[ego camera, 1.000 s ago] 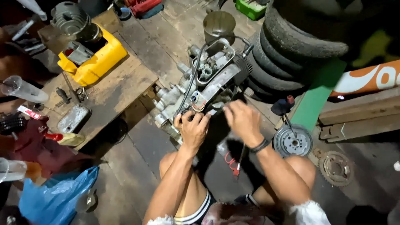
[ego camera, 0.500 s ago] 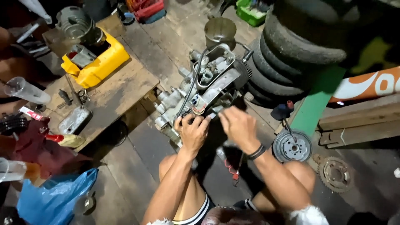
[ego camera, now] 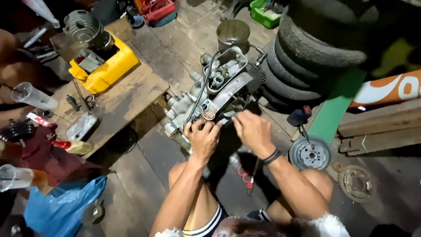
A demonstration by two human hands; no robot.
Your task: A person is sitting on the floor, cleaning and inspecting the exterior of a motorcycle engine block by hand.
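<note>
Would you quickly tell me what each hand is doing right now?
Left hand: fingers curled onto the engine, gripping its near edge.
Right hand: on the engine; grip cannot be told.

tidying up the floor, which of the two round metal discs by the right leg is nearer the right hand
The silver pulley-like wheel, just beyond the right hand's wristband. The rusty toothed sprocket lies farther out, past the knee.

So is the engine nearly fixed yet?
Not yet, it seems. Done: the engine lies stripped on the floor, a finned cylinder and small parts set aside on the wooden board. In hand: left hand and right hand both work at its near edge. Left: those loose parts remain off.
</note>
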